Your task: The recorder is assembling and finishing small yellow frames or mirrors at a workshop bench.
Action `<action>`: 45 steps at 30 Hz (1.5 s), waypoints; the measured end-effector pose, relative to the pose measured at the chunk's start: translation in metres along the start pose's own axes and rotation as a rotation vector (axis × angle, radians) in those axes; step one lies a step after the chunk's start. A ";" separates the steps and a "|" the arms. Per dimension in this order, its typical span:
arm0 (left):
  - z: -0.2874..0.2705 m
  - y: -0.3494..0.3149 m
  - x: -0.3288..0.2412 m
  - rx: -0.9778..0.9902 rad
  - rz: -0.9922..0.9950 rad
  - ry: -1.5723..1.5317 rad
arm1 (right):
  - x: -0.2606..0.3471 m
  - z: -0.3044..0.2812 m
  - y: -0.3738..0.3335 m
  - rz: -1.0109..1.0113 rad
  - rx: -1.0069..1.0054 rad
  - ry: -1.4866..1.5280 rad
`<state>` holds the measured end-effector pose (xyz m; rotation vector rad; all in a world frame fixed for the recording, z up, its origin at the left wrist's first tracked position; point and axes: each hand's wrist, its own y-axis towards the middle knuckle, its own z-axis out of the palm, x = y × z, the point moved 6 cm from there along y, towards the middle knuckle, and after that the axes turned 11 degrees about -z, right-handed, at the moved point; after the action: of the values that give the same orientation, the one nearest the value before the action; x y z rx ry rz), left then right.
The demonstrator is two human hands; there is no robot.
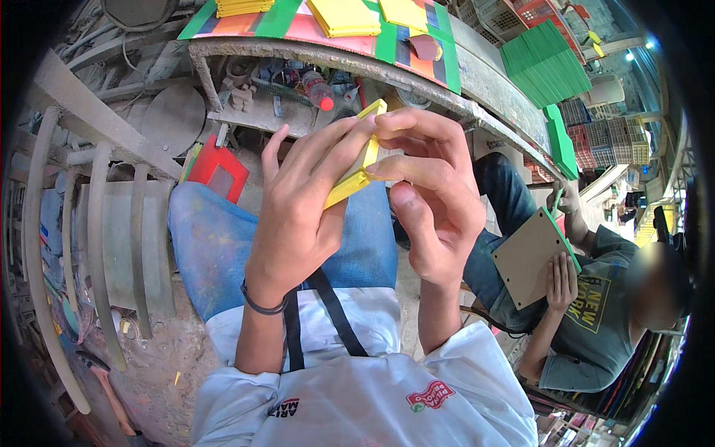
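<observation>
A thin board with yellow edges (pixel 345 191) is tilted up in front of my chest, seen nearly edge-on. My left hand (pixel 302 175) is closed round its left side, with the back of the hand toward me and one finger sticking up. Curled fingers of my right hand (pixel 438 186) press on the board's right edge at the top and middle, while the thumb stands apart from it. Much of the board's face is hidden behind my hands. A dark band circles my left wrist.
Beyond my knees stands a bench (pixel 298 51) bearing yellow board stacks (pixel 342 16) and a green board stack (pixel 544 63). Below it are a red-capped bottle (pixel 319 91) and a red frame (pixel 220 170). At right, a co-worker holds a green-edged brown board (pixel 532 257). Metal bars (pixel 97 246) stand left.
</observation>
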<state>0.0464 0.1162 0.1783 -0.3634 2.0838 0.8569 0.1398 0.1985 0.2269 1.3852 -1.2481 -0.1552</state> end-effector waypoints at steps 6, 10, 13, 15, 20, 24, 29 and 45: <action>0.000 0.000 0.003 -0.006 -0.002 0.008 | -0.004 0.003 -0.001 -0.009 0.015 0.015; 0.000 0.000 0.003 -0.010 -0.007 -0.003 | -0.003 0.005 0.001 -0.013 0.025 0.017; -0.001 0.001 0.003 -0.013 -0.007 -0.011 | -0.003 0.005 0.003 -0.016 0.030 0.017; -0.001 0.002 0.003 -0.019 -0.004 -0.011 | -0.004 0.004 0.003 -0.014 0.029 0.026; -0.003 0.003 0.003 -0.015 -0.009 -0.016 | -0.004 0.007 0.003 -0.052 0.117 0.005; -0.003 0.002 0.007 -0.033 -0.012 0.001 | -0.007 0.008 0.003 -0.013 0.022 0.036; -0.005 0.002 0.005 -0.034 -0.015 -0.011 | -0.006 0.005 0.002 -0.013 0.020 0.019; -0.004 0.002 0.005 -0.029 -0.015 0.008 | -0.006 0.006 0.003 -0.019 0.028 0.044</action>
<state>0.0396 0.1148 0.1768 -0.3983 2.0758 0.8784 0.1318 0.1996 0.2241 1.4180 -1.2048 -0.1203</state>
